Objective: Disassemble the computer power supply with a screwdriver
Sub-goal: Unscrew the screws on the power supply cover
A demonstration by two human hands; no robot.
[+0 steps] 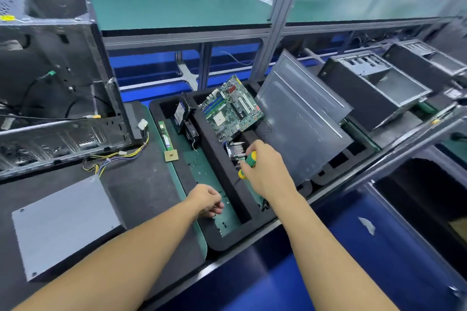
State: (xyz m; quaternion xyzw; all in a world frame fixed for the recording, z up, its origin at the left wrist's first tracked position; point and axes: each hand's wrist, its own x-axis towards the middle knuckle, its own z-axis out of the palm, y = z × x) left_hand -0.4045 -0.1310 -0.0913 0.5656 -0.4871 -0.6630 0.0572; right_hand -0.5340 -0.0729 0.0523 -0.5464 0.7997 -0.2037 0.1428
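Matt, smooth grey sheet metal on power supply (65, 225); glossy green/yellow plastic on screwdriver (251, 159) handle; matt black foam tray (219, 166); side panel (303, 118) grey metal w/ dull sheen.

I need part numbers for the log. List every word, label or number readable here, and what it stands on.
Nothing here can be read.
White label on the memory stick: too blurred.
Label on the drive: too blurred.
Printing on the motherboard: too small.
Yellow sticker on the computer case: blurred.
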